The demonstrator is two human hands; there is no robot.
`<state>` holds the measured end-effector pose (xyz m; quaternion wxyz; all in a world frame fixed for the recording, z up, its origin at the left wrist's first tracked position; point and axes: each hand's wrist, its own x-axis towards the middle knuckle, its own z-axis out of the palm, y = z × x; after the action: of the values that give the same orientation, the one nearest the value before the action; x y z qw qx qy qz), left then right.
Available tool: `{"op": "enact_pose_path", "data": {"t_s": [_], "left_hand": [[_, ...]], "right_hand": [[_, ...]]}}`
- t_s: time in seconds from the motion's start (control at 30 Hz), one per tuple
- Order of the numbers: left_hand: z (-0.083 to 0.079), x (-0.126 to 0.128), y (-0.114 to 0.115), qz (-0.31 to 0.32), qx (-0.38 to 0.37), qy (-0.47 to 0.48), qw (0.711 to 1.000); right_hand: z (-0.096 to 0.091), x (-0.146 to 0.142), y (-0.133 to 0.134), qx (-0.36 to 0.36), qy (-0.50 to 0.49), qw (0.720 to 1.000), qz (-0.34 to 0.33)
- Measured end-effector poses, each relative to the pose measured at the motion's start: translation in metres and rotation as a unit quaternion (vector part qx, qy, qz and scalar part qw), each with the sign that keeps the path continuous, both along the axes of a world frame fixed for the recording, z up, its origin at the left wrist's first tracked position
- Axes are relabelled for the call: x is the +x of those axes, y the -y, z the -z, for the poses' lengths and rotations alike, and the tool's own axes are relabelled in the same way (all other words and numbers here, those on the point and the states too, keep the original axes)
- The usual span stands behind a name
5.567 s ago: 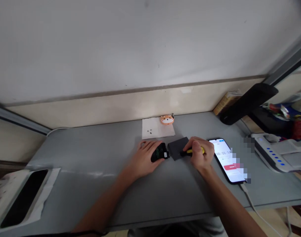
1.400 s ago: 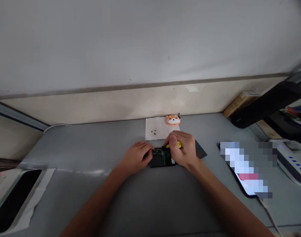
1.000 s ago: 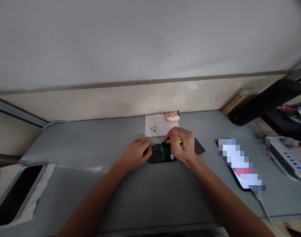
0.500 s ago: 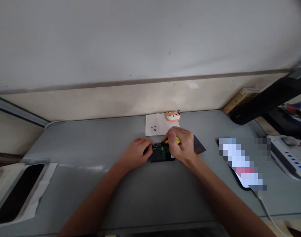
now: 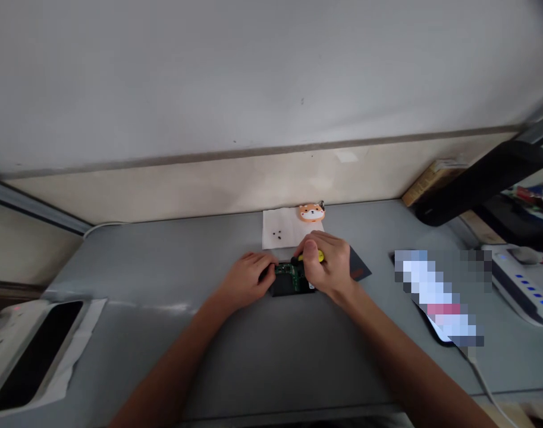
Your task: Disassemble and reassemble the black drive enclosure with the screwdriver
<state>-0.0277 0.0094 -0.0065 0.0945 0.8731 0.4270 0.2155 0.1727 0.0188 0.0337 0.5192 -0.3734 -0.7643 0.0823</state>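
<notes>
A small opened black device with a green circuit board lies flat on the grey desk in the middle of the view. My left hand grips its left edge between thumb and fingers. In my right hand is a yellow-and-black screwdriver, its black end over the upper part of the board. Its tip is too small to make out, and my right hand hides the device's right side. Just behind, several tiny dark screws rest on a white paper napkin.
An orange animal-face case sits on the napkin. A dark flat panel lies beside my right hand. Phones lie at left and right, with a power strip and a black cylinder farther right.
The whole view has shifted slightly. Both hands keep the same hold on the device and the screwdriver; nothing else has visibly moved.
</notes>
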Motion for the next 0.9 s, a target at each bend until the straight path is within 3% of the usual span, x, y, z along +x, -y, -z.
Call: {"op": "enact_pose_path", "data": {"t_s": [0.9], "left_hand": [[-0.0011, 0.001, 0.0014, 0.001, -0.012, 0.007, 1.0]], "right_hand": [[-0.0009, -0.0003, -0.0006, -0.021, -0.009, 1.0, 0.02]]}}
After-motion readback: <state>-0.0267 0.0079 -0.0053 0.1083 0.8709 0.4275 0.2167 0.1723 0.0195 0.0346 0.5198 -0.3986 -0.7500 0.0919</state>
